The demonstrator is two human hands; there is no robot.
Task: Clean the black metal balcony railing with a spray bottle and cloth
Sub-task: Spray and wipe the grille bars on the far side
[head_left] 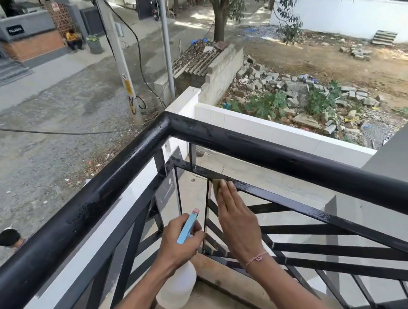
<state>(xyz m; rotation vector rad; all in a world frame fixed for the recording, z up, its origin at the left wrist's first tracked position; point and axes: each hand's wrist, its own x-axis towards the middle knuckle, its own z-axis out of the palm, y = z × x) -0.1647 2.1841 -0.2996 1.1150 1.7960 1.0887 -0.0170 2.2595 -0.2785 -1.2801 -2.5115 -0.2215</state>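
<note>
A: Where do things stand?

B: The right hand (235,216), centre of the frame, lies with straight fingers flat on a cloth (217,188), pressing it to the inner bar (294,204) just below the top rail (273,157). The left hand (178,244), lower centre, grips the bottle (177,286) by its blue trigger head, nozzle up.

A: What could go wrong?

B: Most of the cloth is hidden under the fingers, and nothing pinches it. I judge that if the palm slides off the bar's edge, the cloth could drop through the gaps and past the balcony.

A: And below?

B: A person's head (9,237) shows at the lower left, down on the street (50,111). The rail gleams wet near the corner, so a wet, slippery grip might let the bottle slip outward too. I'd keep both inboard.
</note>
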